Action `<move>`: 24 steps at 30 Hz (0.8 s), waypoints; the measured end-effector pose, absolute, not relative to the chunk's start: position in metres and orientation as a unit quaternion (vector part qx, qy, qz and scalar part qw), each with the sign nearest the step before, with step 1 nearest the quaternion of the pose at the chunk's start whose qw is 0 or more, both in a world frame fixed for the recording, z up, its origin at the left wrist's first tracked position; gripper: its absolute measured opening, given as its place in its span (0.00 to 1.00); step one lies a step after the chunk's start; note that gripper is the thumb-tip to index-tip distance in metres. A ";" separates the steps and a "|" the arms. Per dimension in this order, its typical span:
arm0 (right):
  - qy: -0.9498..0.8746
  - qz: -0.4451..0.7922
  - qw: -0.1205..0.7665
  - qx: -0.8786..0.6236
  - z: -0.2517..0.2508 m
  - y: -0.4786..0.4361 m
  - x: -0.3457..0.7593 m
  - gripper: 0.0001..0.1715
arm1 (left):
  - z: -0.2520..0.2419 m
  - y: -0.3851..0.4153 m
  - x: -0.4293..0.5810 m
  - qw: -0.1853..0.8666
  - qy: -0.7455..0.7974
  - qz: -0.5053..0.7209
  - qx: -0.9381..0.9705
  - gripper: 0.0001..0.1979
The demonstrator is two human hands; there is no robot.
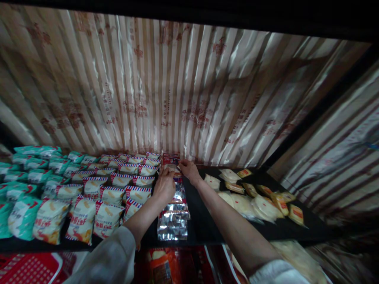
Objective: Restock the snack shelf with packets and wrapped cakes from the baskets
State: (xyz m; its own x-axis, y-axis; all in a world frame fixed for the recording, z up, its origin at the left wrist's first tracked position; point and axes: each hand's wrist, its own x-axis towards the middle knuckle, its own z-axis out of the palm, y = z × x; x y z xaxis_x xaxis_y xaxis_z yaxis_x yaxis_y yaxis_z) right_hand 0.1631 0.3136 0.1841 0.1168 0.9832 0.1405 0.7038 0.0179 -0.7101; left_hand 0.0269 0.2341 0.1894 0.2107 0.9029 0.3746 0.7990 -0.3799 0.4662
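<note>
Both my hands reach to the back of a dark shelf (pixel 204 228). My left hand (pixel 164 184) is closed on a red snack packet (pixel 171 160) at the far end of a row of silver packets (pixel 174 219). My right hand (pixel 188 170) pinches the same packet from the right side. The silver row runs toward me down the middle of the shelf. Red, white and blue snack bags (pixel 112 195) lie in rows just left of my left hand.
Green and white snack bags (pixel 22 185) fill the shelf's far left. Pale flat packets with orange labels (pixel 260 201) lie scattered on the right. A striped foil sheet (pixel 177 90) lines the back wall. A red basket (pixel 32 268) sits below at the left.
</note>
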 end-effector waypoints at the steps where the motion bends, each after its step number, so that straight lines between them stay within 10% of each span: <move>1: -0.632 0.207 0.332 -0.669 0.183 0.314 0.162 0.13 | 0.189 0.235 0.026 0.083 0.550 0.296 0.776 0.18; 24: -0.469 0.313 0.568 -0.599 0.173 0.283 0.165 0.19 | 0.203 0.222 0.015 0.062 0.577 0.276 0.766 0.16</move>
State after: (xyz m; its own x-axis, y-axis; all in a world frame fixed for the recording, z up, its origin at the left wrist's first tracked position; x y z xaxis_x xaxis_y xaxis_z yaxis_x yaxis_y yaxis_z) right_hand 0.1653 0.2828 0.1725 0.3630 0.9183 0.1579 0.2067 0.0858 -0.9746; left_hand 0.0152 0.2218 0.2027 0.1819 0.9182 0.3519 0.8502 -0.3266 0.4128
